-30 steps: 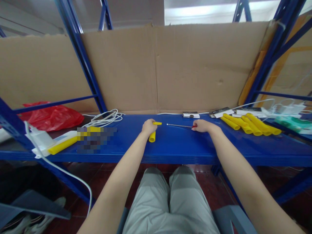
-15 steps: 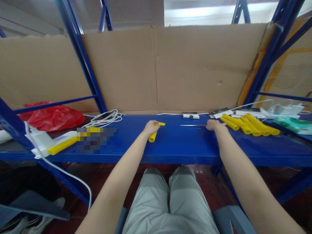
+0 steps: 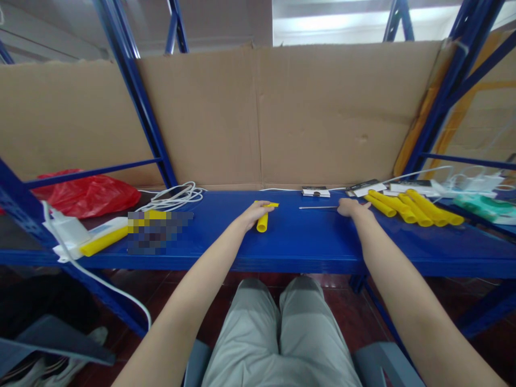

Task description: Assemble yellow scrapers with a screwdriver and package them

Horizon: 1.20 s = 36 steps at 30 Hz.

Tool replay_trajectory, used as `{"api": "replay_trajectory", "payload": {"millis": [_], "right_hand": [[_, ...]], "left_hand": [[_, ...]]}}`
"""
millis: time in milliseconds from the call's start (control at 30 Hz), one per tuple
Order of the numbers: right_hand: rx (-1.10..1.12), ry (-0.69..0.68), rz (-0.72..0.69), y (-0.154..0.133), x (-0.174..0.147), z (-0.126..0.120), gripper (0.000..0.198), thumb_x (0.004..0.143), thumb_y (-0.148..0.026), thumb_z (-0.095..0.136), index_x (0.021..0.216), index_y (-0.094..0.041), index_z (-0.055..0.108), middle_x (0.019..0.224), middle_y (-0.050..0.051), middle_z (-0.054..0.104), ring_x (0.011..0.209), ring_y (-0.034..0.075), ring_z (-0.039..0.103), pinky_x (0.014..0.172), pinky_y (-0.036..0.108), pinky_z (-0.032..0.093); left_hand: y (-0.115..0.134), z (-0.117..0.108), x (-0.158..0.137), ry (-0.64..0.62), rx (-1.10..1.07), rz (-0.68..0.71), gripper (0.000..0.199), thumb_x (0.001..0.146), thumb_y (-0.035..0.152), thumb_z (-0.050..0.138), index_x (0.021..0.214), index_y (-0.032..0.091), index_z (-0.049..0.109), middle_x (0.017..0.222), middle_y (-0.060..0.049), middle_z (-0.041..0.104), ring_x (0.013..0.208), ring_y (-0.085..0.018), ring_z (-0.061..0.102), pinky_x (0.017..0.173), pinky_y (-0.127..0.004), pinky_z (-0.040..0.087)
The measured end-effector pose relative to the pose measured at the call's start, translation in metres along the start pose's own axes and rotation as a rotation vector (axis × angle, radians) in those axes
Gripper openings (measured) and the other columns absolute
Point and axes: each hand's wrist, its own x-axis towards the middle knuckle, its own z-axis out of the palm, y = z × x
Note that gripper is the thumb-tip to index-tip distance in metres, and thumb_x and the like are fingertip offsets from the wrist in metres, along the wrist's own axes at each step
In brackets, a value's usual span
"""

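Observation:
My left hand (image 3: 253,213) is closed around a short yellow tube (image 3: 262,222) above the blue shelf, its round open end facing me. A thin yellow piece (image 3: 273,205) sticks out to the right past the fingertips; whether it belongs to the tube I cannot tell. My right hand (image 3: 350,207) grips a screwdriver (image 3: 317,207), its thin metal shaft pointing left toward the tube. The fingers cover most of its handle. Just right of that hand lie several yellow tubes (image 3: 417,208) side by side.
Small black-and-white boxes (image 3: 316,192) lie at the back by a cardboard wall (image 3: 322,118). On the left are coiled white cable (image 3: 177,196), a red plastic bag (image 3: 92,194), a power strip (image 3: 74,228) and another yellow tube (image 3: 104,242). A green packet (image 3: 481,207) is far right.
My left hand has shifted slightly right with the yellow tube, which now points more directly toward me. My right hand has barely moved and still holds the screwdriver.

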Motion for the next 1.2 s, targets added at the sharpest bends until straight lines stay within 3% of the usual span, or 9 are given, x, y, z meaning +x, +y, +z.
{"api": "replay_trajectory", "payload": {"millis": [333, 567, 833, 1000, 1200], "right_hand": [[0.187, 0.241, 0.030, 0.000, 0.027, 0.011, 0.046, 0.081, -0.018, 0.043, 0.123, -0.009, 0.058, 0.126, 0.025, 0.057, 0.116, 0.036, 0.053, 0.098, 0.066, 0.030], [0.217, 0.241, 0.034, -0.013, 0.039, 0.016, 0.045, 0.087, -0.034, 0.046, 0.123, -0.010, 0.057, 0.127, 0.022, 0.057, 0.122, 0.035, 0.050, 0.102, 0.062, 0.027], [0.314, 0.329, 0.079, -0.040, 0.060, 0.017, 0.058, 0.085, -0.043, 0.053, 0.131, -0.008, 0.045, 0.129, 0.027, 0.053, 0.125, 0.038, 0.046, 0.100, 0.065, 0.026], [0.298, 0.359, 0.088, -0.053, 0.069, 0.019, 0.057, 0.083, -0.038, 0.056, 0.129, -0.007, 0.045, 0.126, 0.028, 0.055, 0.125, 0.040, 0.045, 0.101, 0.069, 0.019], [0.247, 0.348, 0.095, -0.057, 0.072, 0.023, 0.049, 0.084, -0.029, 0.050, 0.128, -0.006, 0.048, 0.124, 0.028, 0.057, 0.123, 0.038, 0.047, 0.101, 0.066, 0.020]], "left_hand": [[0.000, 0.000, 0.000, 0.098, 0.191, 0.049, 0.038, 0.080, 0.016, 0.064, 0.117, 0.013, 0.064, 0.107, -0.010, 0.071, 0.089, -0.020, 0.068, 0.078, -0.028, 0.053], [0.000, -0.004, 0.002, 0.334, 0.613, 0.339, 0.030, 0.076, 0.006, 0.058, 0.102, 0.015, 0.070, 0.122, -0.009, 0.064, 0.123, -0.021, 0.054, 0.107, -0.027, 0.038], [0.000, -0.004, -0.001, 0.376, 0.628, 0.361, 0.029, 0.077, 0.007, 0.057, 0.101, 0.015, 0.070, 0.120, -0.009, 0.064, 0.118, -0.020, 0.057, 0.106, -0.028, 0.039], [0.001, -0.004, -0.001, 0.361, 0.641, 0.356, 0.028, 0.077, 0.008, 0.056, 0.100, 0.016, 0.071, 0.116, -0.008, 0.066, 0.115, -0.020, 0.058, 0.106, -0.029, 0.039], [0.002, -0.004, -0.002, 0.340, 0.658, 0.350, 0.028, 0.077, 0.010, 0.056, 0.100, 0.018, 0.070, 0.112, -0.006, 0.068, 0.114, -0.021, 0.058, 0.106, -0.031, 0.039]]}}
